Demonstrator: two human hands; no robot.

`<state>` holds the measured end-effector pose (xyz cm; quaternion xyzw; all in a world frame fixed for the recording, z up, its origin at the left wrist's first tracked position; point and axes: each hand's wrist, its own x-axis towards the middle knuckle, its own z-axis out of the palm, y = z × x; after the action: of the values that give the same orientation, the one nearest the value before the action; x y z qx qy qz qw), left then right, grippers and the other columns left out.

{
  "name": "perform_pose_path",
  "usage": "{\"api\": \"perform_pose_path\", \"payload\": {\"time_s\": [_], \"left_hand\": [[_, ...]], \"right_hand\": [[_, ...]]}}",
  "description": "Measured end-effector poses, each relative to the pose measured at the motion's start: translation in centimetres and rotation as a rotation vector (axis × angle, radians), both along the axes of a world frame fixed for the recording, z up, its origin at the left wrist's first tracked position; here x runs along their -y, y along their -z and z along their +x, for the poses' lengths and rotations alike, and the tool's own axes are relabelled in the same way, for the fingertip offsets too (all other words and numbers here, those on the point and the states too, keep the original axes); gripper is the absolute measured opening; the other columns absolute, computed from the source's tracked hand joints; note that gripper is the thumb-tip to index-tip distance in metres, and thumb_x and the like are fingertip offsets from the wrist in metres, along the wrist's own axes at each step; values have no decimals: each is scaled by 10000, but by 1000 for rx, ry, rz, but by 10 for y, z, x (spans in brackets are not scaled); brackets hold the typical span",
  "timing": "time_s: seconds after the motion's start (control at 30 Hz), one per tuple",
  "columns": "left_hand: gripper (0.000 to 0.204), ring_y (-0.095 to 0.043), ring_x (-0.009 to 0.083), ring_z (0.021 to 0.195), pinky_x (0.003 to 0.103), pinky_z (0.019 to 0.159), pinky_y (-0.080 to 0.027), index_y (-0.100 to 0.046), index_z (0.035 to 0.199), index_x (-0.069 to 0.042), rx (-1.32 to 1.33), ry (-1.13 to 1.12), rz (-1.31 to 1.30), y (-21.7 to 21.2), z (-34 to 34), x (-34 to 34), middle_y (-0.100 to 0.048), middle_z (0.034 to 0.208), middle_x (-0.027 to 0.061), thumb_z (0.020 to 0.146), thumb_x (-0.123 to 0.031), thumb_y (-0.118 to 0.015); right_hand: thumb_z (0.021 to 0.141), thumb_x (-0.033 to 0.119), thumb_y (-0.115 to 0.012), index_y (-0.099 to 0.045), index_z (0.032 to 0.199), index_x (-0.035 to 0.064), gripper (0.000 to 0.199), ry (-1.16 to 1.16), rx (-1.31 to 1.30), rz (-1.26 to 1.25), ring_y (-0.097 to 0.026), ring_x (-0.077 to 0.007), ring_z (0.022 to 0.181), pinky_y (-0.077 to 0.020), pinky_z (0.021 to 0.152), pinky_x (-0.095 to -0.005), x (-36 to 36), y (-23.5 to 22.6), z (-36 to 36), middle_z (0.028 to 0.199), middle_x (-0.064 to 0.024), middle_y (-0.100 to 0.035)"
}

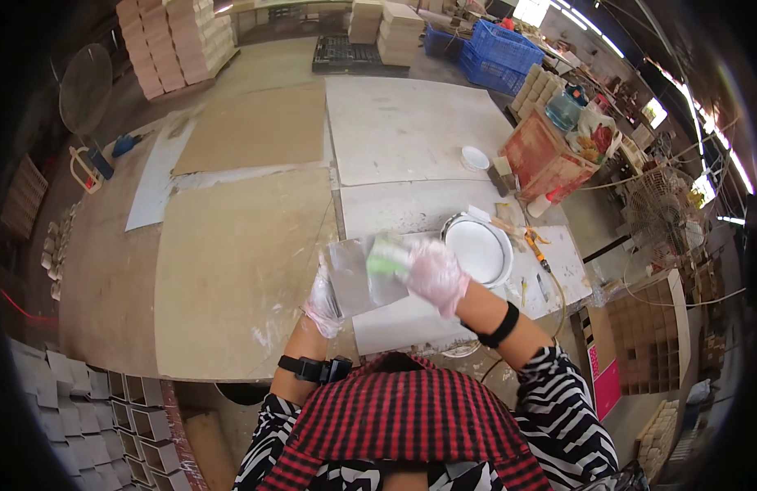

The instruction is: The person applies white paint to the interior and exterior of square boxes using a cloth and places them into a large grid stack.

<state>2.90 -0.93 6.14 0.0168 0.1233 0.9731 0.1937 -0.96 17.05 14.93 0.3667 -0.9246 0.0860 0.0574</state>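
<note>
My left hand (323,301), in a thin clear glove, grips the left edge of a small grey rectangular panel (358,274) and holds it tilted above the table. My right hand (436,274), also gloved, presses a green sponge-like pad (386,260) against the panel's upper right part. Just right of my hands stands a round bucket of white paint (476,250) on a white-stained board (550,270).
Large brown boards (231,270) cover the worktable, with white-painted sheets (403,123) beyond. A small white lid (475,157), a red crate (542,159), blue crates (497,53), stacks of pale blocks (178,41) and a fan (661,209) surround it. Grey box pieces (92,409) lie lower left.
</note>
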Motion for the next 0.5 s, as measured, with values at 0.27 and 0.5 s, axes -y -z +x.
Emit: {"api": "perform_pose_path", "payload": {"time_s": [0.27, 0.5], "left_hand": [[498, -489, 224, 1143, 387, 1013, -372, -393, 1316, -73, -105, 8, -163, 38, -10, 3, -493, 1262, 93, 956, -416, -364], [485, -521, 212, 1099, 358, 988, -404, -376, 1326, -67, -148, -6, -325, 66, -12, -4, -505, 1248, 81, 966, -391, -351]], "right_hand": [[783, 238, -566, -550, 1123, 205, 342, -301, -217, -26, -638, -291, 787, -528, 628, -392, 21, 8, -6, 946, -111, -613], [749, 199, -611, -556, 1170, 211, 425, 6, 194, 4, -630, -264, 748, -529, 625, -361, 52, -14, -4, 1053, -59, -610]]}}
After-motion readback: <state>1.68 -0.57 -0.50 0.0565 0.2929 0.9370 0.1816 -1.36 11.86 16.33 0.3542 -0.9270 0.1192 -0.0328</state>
